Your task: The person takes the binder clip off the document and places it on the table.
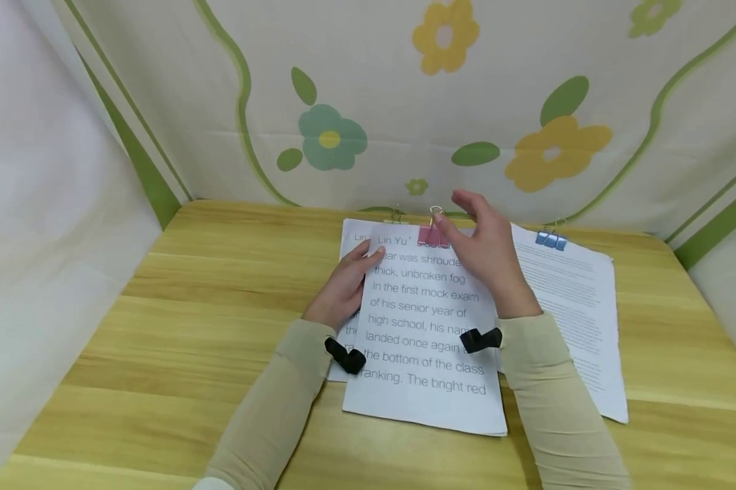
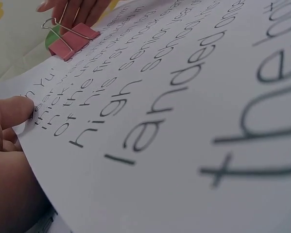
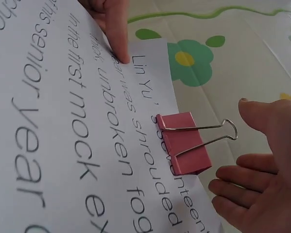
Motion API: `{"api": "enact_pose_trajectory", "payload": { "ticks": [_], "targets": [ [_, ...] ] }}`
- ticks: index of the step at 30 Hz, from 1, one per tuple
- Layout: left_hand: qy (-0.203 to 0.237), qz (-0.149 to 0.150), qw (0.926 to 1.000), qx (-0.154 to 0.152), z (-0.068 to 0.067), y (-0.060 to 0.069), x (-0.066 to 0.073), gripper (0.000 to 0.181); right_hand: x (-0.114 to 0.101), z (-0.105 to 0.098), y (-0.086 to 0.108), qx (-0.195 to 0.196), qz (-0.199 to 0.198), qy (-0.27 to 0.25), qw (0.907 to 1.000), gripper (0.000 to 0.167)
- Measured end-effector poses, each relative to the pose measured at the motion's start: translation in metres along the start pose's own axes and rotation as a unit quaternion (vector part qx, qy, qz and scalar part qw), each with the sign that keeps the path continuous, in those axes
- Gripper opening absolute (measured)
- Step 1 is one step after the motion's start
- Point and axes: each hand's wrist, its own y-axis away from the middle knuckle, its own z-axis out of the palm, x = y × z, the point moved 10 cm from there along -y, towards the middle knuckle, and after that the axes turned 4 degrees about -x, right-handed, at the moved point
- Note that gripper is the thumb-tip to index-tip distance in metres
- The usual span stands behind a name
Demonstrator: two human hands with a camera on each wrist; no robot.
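Note:
A printed stack of paper [image 1: 429,340] bears a pink binder clip [image 1: 430,236] at its top edge. The left hand [image 1: 344,286] pinches the stack's upper left edge, thumb on top, as the left wrist view also shows. Beside the pink clip [image 3: 184,143], the right hand [image 3: 262,170] is spread with its thumb apart from the fingers, touching neither clip nor wire handles in the right wrist view. In the head view the right hand [image 1: 493,258] hovers over the stack's upper right.
Partly under the held stack lies another large-print sheet [image 1: 337,371] with a pale clip at its top. To the right is a small-print stack [image 1: 579,306] with a blue binder clip [image 1: 551,239]. A flowered curtain [image 1: 380,68] hangs behind the wooden table [image 1: 159,327].

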Motion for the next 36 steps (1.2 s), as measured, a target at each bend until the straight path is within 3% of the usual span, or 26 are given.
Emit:
{"api": "enact_pose_trajectory", "payload": {
  "ticks": [6,12,17,22,29,36],
  "targets": [
    [-0.017,-0.012,0.9997,-0.01,0.004,0.0,-0.007,0.063,0.012,0.012,0.0,-0.067,0.056,-0.066,0.994,0.084],
    [-0.031,-0.001,0.9995,-0.01,0.003,-0.001,-0.001,0.065,0.013,0.006,-0.003,-0.058,0.071,-0.153,0.984,0.076],
    [-0.031,-0.007,0.9995,-0.005,0.001,0.0,0.0,0.065,0.01,0.005,-0.003,-0.075,0.059,-0.182,0.9786,0.076],
    [-0.026,-0.007,0.9996,-0.002,-0.001,0.0,0.0,0.065,0.008,0.006,-0.003,-0.081,0.042,-0.184,0.9786,0.075],
    [-0.021,-0.005,0.9997,-0.007,-0.001,0.0,0.0,0.061,0.001,0.01,-0.004,-0.065,0.006,-0.133,0.989,0.061],
    [-0.023,-0.001,0.9997,-0.008,-0.001,0.001,0.001,0.053,-0.003,0.018,-0.002,-0.051,-0.016,-0.103,0.9932,0.051]
  ]
}}
